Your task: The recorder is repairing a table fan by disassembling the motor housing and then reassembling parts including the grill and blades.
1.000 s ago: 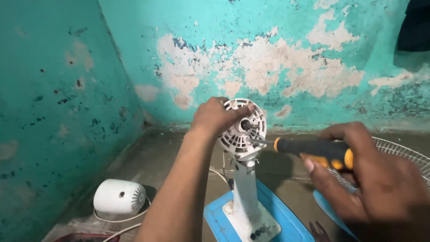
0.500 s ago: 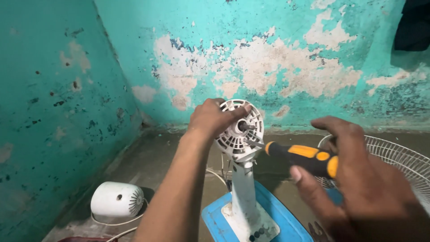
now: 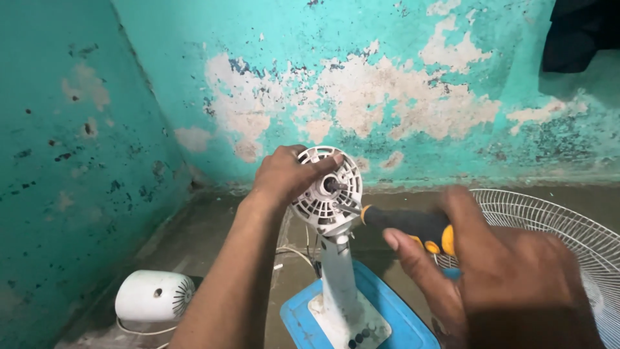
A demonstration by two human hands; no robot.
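My left hand (image 3: 285,174) grips the round white motor housing (image 3: 326,194) of a stripped table fan from its left and top side. The housing sits on a white stand (image 3: 339,278) that rises from a blue base (image 3: 387,323). A bare metal shaft pokes out of the housing's middle. My right hand (image 3: 491,271) holds a screwdriver with a black and yellow handle (image 3: 410,226). Its metal tip touches the lower right part of the housing's face.
A white wire fan guard (image 3: 555,226) lies on the floor at the right. A white rounded motor cover (image 3: 154,296) lies at the lower left near the teal wall. Peeling teal walls meet in a corner behind the fan. A dark cloth (image 3: 578,32) hangs at the top right.
My right hand has drawn nearer and lower with the screwdriver, whose tip still meets the housing. My left hand keeps its grip on the housing.
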